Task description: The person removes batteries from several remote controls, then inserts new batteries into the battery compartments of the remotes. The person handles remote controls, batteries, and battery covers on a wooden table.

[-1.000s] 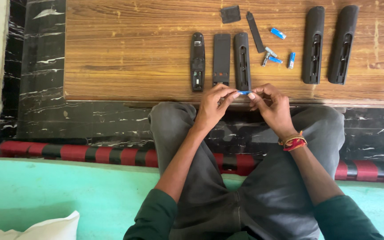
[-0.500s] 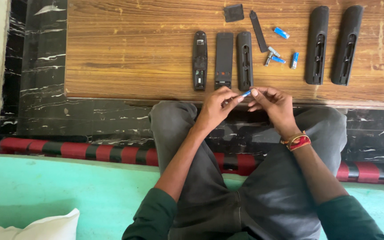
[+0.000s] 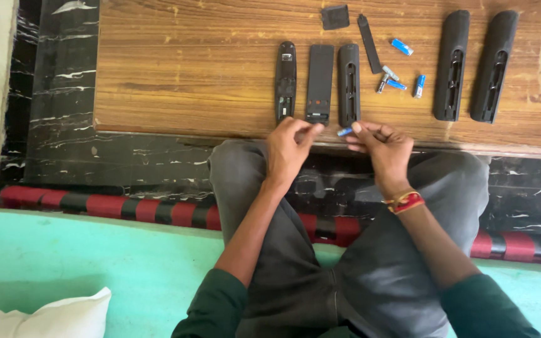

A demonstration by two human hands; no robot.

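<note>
Person: sitting cross-legged on a mint-green floor, grey trousers, dark green sleeves, a white cushion (image 3: pixel 51 318) at the near left corner
Right hand (image 3: pixel 380 147): its grip is pinched on a small blue battery (image 3: pixel 345 132), thumb and forefinger closed on one end, the other end poking out to the left; red and gold bracelet (image 3: pixel 402 201) on the wrist
Left hand (image 3: pixel 289 147): half a second ago its fingertips met the battery too; now it has let go and drawn a little to the left, fingers loosely curled with nothing between them, lying just under the near ends of the remotes
What changed: the battery has passed from a two-handed hold to the right hand alone; it hangs just above the near edge of the tabletop (image 3: pixel 176 75), touching nothing else
What that suggests: as I read it, the left hand is now free to take up one of the remotes beside it
Nearest row: three black remotes lying face down side by side, the left remote (image 3: pixel 285 80) and the right one (image 3: pixel 349 83) with open battery bays, the middle remote (image 3: pixel 319 81) flat-backed
Further back: a loose battery cover (image 3: pixel 369 35) and a small dark square piece (image 3: pixel 335 17); spare blue batteries (image 3: pixel 402 47) scattered between the groups
Far right: two larger black remotes (image 3: pixel 471 64), backs open, well apart from both hands
</note>
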